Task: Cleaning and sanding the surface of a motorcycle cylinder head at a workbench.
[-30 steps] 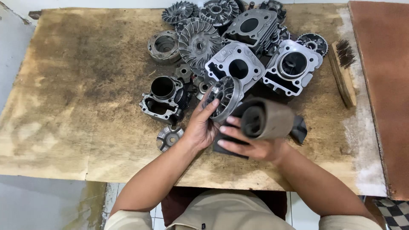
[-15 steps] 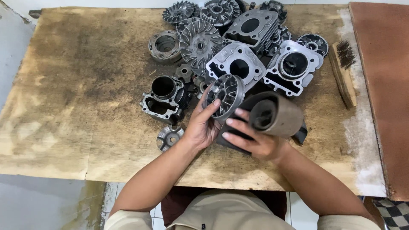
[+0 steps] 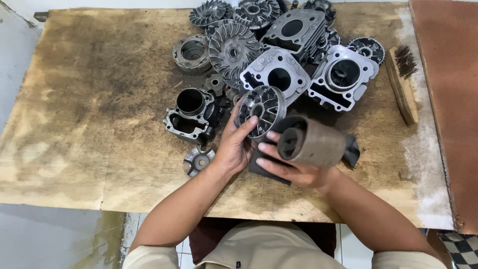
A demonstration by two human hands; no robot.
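Two hands work a finned metal disc and a roll of abrasive sheet over a stained bench.

Both forearms reach in from the near edge; the left hand (image 3: 238, 145) grips the round finned disc (image 3: 262, 110), thumb on its face, tilted upright, while the right hand (image 3: 291, 167) clasps the grey-brown roll (image 3: 313, 143) just beside the disc, fingers curled under it with a dark cloth (image 3: 352, 151). The wooden bench (image 3: 89, 109) is worn and oil-darkened, pale tiled floor (image 3: 45, 239) at the near left. Left of the hands sits a cylinder block (image 3: 191, 114); farther off lie heaped engine parts (image 3: 279, 45), and a wire brush (image 3: 402, 82) at the right.
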